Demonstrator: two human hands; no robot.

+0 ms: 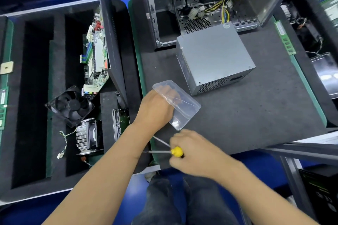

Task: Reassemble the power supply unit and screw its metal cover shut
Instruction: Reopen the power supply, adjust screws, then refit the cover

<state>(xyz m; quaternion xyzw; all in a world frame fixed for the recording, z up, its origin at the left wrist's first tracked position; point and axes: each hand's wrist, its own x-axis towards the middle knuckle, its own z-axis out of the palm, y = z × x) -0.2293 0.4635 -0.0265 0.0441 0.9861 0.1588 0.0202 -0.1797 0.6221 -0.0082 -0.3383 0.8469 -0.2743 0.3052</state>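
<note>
The grey metal power supply unit [214, 56] stands on the dark mat [256, 115] with its cover on, cables running back into the open computer case [201, 2]. My left hand [155, 109] grips a clear plastic container [181, 107], fingers inside it, tilted just in front of the unit. My right hand [193, 153] holds a yellow-handled screwdriver [176, 151] near the mat's front edge, its shaft pointing left. A second metal shaft [161, 141] shows beside it.
To the left, a foam tray holds a motherboard [97, 51], a black fan [71, 105], a heatsink [87, 133] and a drive [119, 123]. A dark side panel [111, 33] leans between tray and mat. A green memory stick [285, 37] lies at the mat's right edge.
</note>
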